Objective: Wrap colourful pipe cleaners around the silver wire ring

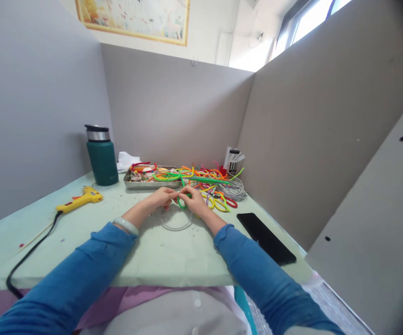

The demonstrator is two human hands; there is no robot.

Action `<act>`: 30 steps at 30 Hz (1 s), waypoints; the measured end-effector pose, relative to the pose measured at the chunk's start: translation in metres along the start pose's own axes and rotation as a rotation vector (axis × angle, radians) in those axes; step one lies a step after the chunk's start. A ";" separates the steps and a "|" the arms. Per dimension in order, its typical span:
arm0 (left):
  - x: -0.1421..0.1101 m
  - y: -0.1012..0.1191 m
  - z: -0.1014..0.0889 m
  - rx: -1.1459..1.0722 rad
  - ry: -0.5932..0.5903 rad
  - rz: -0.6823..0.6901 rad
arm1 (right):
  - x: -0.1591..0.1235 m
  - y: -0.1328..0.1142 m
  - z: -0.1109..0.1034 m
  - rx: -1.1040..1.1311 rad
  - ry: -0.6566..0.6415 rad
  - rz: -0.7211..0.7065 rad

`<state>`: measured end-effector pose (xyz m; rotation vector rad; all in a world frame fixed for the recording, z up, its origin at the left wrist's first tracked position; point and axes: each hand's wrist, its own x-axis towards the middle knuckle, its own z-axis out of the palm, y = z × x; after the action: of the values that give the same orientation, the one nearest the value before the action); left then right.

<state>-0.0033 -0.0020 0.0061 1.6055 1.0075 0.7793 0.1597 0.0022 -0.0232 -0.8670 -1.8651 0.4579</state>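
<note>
Two hands, left hand (163,197) and right hand (194,203), fingertips pinched on one green pipe cleaner (182,182); presumably light, bendable, soft-piled, best gripped close to its bend. Pale wire ring (176,229) just below, upper part hidden. Metal tray (145,185) beyond.

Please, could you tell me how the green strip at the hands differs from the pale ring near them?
Colour: the green strip is bright, while the pale ring is whitish.
Thickness: the strip looks thicker, the ring thinner.
Pose: the strip is pinched between the left hand and right hand; the ring shows below them as a wider curve.
Shared: both are slender and curved.
</note>
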 end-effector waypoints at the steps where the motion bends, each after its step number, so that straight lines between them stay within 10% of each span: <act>1: 0.000 0.000 0.000 -0.011 -0.007 -0.008 | 0.000 0.000 0.000 0.000 -0.002 -0.001; 30: -0.002 0.002 0.005 0.012 -0.038 0.022 | 0.001 0.001 0.000 0.086 -0.031 0.069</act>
<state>0.0006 -0.0063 0.0069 1.6385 0.9706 0.7567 0.1600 0.0040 -0.0231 -0.8728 -1.8339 0.5927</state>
